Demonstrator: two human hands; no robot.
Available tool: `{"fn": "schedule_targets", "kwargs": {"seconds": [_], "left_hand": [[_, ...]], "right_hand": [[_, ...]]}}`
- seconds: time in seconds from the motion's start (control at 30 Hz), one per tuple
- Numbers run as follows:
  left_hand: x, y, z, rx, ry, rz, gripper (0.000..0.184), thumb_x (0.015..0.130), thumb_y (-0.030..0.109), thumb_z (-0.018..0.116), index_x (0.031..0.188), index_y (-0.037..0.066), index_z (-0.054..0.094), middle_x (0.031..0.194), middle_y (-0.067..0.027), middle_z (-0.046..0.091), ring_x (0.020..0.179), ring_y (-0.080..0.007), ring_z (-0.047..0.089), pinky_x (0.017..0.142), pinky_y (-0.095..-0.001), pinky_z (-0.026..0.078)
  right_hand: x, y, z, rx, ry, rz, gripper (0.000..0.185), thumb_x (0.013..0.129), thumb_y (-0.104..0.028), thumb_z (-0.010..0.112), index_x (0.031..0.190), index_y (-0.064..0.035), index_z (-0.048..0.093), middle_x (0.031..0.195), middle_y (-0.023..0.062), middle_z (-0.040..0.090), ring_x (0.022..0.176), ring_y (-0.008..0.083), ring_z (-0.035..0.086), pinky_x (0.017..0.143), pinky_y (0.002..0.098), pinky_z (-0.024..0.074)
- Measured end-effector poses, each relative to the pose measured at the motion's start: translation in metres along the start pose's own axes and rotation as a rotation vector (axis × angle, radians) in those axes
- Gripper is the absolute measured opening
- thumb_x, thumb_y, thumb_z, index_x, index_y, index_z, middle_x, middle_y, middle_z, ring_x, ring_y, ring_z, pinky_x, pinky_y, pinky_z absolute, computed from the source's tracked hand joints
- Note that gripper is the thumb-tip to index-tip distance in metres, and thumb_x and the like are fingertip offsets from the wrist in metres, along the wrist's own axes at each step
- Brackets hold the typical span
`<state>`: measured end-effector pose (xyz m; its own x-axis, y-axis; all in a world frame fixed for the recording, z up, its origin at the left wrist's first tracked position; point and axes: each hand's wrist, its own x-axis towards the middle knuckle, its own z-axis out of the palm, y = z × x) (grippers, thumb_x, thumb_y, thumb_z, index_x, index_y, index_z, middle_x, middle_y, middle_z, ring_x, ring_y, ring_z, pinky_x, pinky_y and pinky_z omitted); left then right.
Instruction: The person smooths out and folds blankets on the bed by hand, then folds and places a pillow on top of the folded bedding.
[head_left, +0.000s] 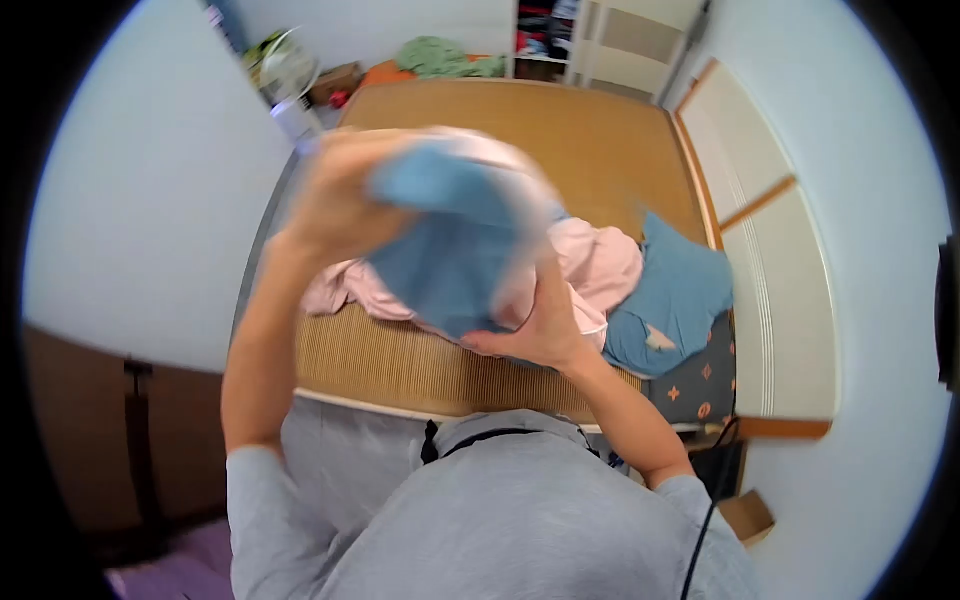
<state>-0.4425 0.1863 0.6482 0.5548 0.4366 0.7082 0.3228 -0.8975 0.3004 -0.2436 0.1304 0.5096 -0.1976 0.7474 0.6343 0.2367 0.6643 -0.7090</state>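
In the head view I hold up a blue and pink cloth (440, 265), bunched and blurred by motion, above the bed. At its upper left my left hand (335, 195) is closed round the blue edge; it is smeared, but the fingers curl over the fabric. My right hand (540, 325) grips the lower right side, thumb in front and the other fingers partly hidden by the cloth. Beneath and behind it, pink bedding (600, 260) lies crumpled across the bed. Whether the cloth is joined to that bedding, I cannot tell.
A woven mat (600, 125) covers the bed. To the right, a blue pillow (690, 285) overlaps a dark patterned cushion (690, 385) near the headboard (775, 270). A fan (288, 75) stands at the far left, and green cloth (445, 58) lies beyond the bed's far edge.
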Motion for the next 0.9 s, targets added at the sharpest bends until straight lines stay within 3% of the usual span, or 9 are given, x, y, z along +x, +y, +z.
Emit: {"fn": "schedule_targets", "kwargs": {"seconds": [0.07,0.13,0.2,0.27,0.37,0.47,0.73,0.8,0.9], "left_hand": [[0.017,0.001,0.036,0.002,-0.255,0.009,0.019,0.065,0.016,0.066,0.082,0.008,0.064,0.073,-0.0127,0.061,0.064,-0.0307,0.058,0.057,-0.0353,0.047],[0.017,-0.002,0.064,-0.057,-0.308,-0.013,0.028,0.060,0.018,0.073,0.079,0.003,0.060,0.072,-0.0121,0.060,0.058,-0.0284,0.056,0.052,-0.0338,0.044],[0.007,-0.008,0.072,-0.098,-0.398,-0.130,0.038,0.057,0.024,0.078,0.083,0.003,0.061,0.074,-0.0125,0.061,0.060,-0.0275,0.058,0.053,-0.0330,0.045],[-0.015,-0.017,0.089,-0.501,-0.406,-0.131,0.062,0.047,0.034,0.083,0.097,0.005,0.060,0.091,-0.0122,0.062,0.084,-0.0247,0.060,0.072,-0.0333,0.044],[-0.044,-0.022,0.145,-0.531,-0.518,0.017,0.084,0.040,0.037,0.085,0.113,0.007,0.053,0.113,-0.0103,0.055,0.111,-0.0233,0.048,0.093,-0.0372,0.031],[-0.051,-0.006,0.199,-0.785,-0.424,0.023,0.093,0.040,0.038,0.085,0.120,0.009,0.047,0.122,-0.0087,0.049,0.121,-0.0254,0.037,0.099,-0.0409,0.020],[-0.002,-0.002,0.295,-1.062,-0.586,0.032,0.128,0.035,0.041,0.087,0.137,0.005,0.019,0.139,-0.0172,0.026,0.132,-0.0298,0.018,0.107,-0.0378,0.017],[-0.003,-0.020,0.338,-1.026,-0.691,0.018,0.130,0.038,0.035,0.087,0.138,0.003,0.012,0.140,-0.0200,0.023,0.133,-0.0302,0.014,0.109,-0.0356,0.014],[-0.030,-0.045,0.396,-1.032,-1.207,-0.012,0.122,0.042,0.027,0.087,0.137,0.002,0.016,0.139,-0.0169,0.027,0.130,-0.0294,0.023,0.105,-0.0342,0.022]], "right_hand": [[0.016,-0.017,0.009,-0.039,0.029,-0.049,0.086,0.057,-0.023,0.081,0.124,0.0039,0.034,0.118,0.0164,0.046,0.107,0.0285,0.047,0.091,0.0367,0.0374],[0.017,-0.005,0.009,0.211,-0.022,0.527,0.063,0.066,-0.018,0.076,0.118,0.0022,0.044,0.111,0.0131,0.053,0.104,0.0236,0.050,0.089,0.0358,0.0390],[0.001,-0.005,-0.014,-0.034,0.023,0.481,0.044,0.073,-0.013,0.070,0.111,-0.0003,0.052,0.104,0.0106,0.057,0.099,0.0197,0.054,0.084,0.0322,0.0424],[-0.037,0.005,-0.050,-0.183,0.043,0.499,0.047,0.073,-0.012,0.071,0.114,-0.0004,0.050,0.105,0.0096,0.057,0.096,0.0190,0.054,0.081,0.0309,0.0439],[-0.074,-0.007,-0.120,-0.367,0.158,0.574,0.047,0.073,-0.012,0.071,0.114,-0.0002,0.050,0.105,0.0098,0.057,0.097,0.0194,0.054,0.082,0.0314,0.0438],[-0.096,-0.039,-0.182,-0.535,0.313,0.611,0.048,0.073,-0.013,0.070,0.114,0.0000,0.049,0.106,0.0101,0.056,0.097,0.0198,0.054,0.082,0.0318,0.0437],[-0.127,-0.113,-0.277,-0.832,0.696,0.587,0.048,0.074,-0.013,0.070,0.114,0.0005,0.049,0.108,0.0108,0.055,0.098,0.0209,0.054,0.084,0.0331,0.0435],[-0.136,-0.129,-0.296,-0.890,0.780,0.569,0.048,0.074,-0.013,0.070,0.115,0.0006,0.049,0.108,0.0110,0.055,0.099,0.0212,0.053,0.084,0.0334,0.0435],[-0.150,-0.156,-0.320,-0.976,0.910,0.542,0.048,0.074,-0.014,0.070,0.115,0.0008,0.049,0.109,0.0113,0.055,0.099,0.0216,0.053,0.084,0.0339,0.0434]]}}
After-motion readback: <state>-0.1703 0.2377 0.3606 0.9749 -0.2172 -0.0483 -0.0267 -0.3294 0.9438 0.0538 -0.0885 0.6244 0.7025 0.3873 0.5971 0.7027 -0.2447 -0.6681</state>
